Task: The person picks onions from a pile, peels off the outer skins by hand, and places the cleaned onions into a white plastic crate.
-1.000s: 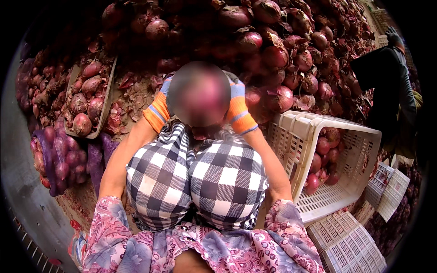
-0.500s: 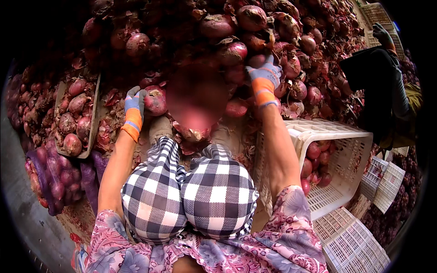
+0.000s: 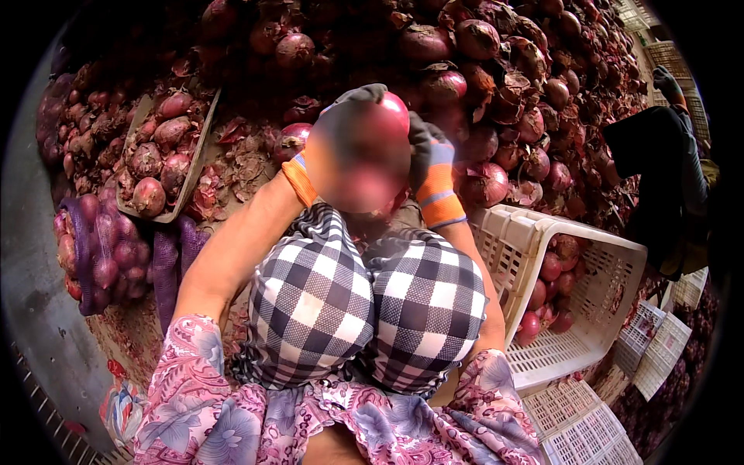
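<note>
Both my hands are raised together in front of my knees and wear grey-palmed gloves with orange cuffs. My left hand (image 3: 341, 128) is closed round the left side of a large red onion (image 3: 393, 116), with grey fingers over its top. My right hand (image 3: 432, 155) has its fingers curled against the onion's right side. A blurred patch hides the onion's lower part and much of my left hand. Another red onion (image 3: 293, 142) lies just left of my left wrist. Beyond my hands rises a heap of red onions (image 3: 477, 39) with loose dry skins.
To the right, a white plastic crate (image 3: 585, 341) lies tilted with several onions inside. A shallow tray (image 3: 198, 159) of onions and a purple mesh sack (image 3: 97, 260) stand at the left. Another person's dark sleeve (image 3: 692, 167) shows at the far right. Flattened crates (image 3: 581, 422) lie lower right.
My hands have come together from apart: the left moved right and up, the right drew back from the heap. An onion is now between them. The view has shifted slightly.
</note>
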The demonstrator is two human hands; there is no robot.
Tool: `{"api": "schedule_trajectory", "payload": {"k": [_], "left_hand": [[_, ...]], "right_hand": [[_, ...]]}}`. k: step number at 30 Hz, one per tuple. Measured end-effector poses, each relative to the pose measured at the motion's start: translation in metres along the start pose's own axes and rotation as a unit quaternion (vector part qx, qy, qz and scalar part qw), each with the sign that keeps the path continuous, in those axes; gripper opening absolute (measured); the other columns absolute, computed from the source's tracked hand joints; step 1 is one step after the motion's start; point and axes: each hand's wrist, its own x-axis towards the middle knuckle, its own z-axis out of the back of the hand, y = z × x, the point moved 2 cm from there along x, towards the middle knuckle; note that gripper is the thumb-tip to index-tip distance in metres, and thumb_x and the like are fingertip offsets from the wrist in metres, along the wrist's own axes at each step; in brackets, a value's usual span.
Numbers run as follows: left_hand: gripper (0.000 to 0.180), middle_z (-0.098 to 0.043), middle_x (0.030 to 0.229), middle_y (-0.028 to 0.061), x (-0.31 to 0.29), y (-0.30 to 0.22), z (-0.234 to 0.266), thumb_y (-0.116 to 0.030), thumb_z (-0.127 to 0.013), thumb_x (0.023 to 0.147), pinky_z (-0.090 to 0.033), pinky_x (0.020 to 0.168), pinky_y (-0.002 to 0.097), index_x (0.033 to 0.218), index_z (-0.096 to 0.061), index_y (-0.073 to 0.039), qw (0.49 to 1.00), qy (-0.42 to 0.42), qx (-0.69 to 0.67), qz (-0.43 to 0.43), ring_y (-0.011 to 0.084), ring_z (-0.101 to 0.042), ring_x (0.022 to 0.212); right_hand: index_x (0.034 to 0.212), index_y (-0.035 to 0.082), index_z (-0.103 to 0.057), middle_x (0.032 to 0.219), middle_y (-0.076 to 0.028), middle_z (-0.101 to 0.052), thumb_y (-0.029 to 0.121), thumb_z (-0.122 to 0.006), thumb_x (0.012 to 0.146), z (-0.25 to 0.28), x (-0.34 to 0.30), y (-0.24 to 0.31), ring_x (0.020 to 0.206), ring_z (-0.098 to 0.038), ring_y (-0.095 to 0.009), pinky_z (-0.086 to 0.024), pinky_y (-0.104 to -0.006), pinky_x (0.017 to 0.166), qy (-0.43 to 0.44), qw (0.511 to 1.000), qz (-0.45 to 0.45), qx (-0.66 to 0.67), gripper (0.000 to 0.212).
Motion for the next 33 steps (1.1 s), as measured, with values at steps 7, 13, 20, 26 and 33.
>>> {"api": "schedule_trajectory", "payload": {"k": [7, 13, 20, 26, 33], "left_hand": [[0.031, -0.055, 0.113, 0.0094, -0.006, 0.018, 0.044, -0.026, -0.050, 0.086, -0.050, 0.080, 0.0422, 0.112, -0.056, -0.008, 0.969, -0.018, 0.230, -0.085, 0.0280, -0.056, 0.099], [0.015, -0.062, 0.074, 0.0046, 0.001, 0.029, 0.055, -0.021, -0.055, 0.083, -0.047, 0.053, 0.0291, 0.083, -0.061, -0.008, 0.897, -0.148, 0.413, -0.063, 0.0163, -0.057, 0.061], [0.039, -0.057, 0.105, 0.0089, -0.013, -0.021, 0.049, -0.036, -0.053, 0.087, -0.052, 0.063, 0.0278, 0.111, -0.053, -0.006, 0.952, -0.073, 0.086, 0.285, 0.0123, -0.060, 0.077], [0.036, -0.058, 0.108, 0.0111, -0.021, -0.008, 0.022, -0.030, -0.048, 0.088, -0.049, 0.082, 0.0377, 0.112, -0.054, -0.004, 0.971, 0.079, -0.178, 0.137, 0.0227, -0.057, 0.098], [0.031, -0.058, 0.107, 0.0089, -0.018, -0.010, 0.008, -0.029, -0.049, 0.088, -0.048, 0.082, 0.0416, 0.110, -0.055, -0.008, 0.985, -0.017, -0.166, 0.043, 0.0228, -0.057, 0.095]], "right_hand": [[0.123, 0.009, -0.045, 0.103, -0.007, -0.056, 0.011, -0.076, 0.066, -0.019, -0.020, -0.059, 0.086, -0.056, -0.015, -0.048, -0.0282, 0.075, -0.001, 0.977, -0.034, 0.209, 0.065], [0.127, 0.003, -0.041, 0.120, -0.008, -0.048, 0.021, -0.077, 0.064, -0.016, 0.006, 0.036, 0.103, -0.051, -0.015, -0.044, -0.0266, 0.087, 0.122, 0.954, -0.052, 0.269, 0.075], [0.117, 0.000, -0.050, 0.109, -0.006, -0.056, 0.020, -0.056, 0.085, -0.008, 0.017, 0.028, 0.093, -0.054, -0.011, -0.046, -0.0237, 0.079, 0.103, 0.941, -0.008, 0.321, 0.038], [0.097, -0.001, -0.063, 0.082, -0.004, -0.065, 0.011, -0.059, 0.083, -0.004, 0.025, 0.044, 0.072, -0.057, -0.008, -0.048, -0.0228, 0.067, -0.049, 0.964, -0.079, 0.249, 0.019], [0.115, 0.011, -0.053, 0.107, -0.014, -0.053, 0.016, -0.076, 0.059, -0.002, -0.013, 0.077, 0.097, -0.053, -0.031, -0.047, -0.0367, 0.080, -0.032, 0.929, 0.304, -0.210, 0.061]]}}
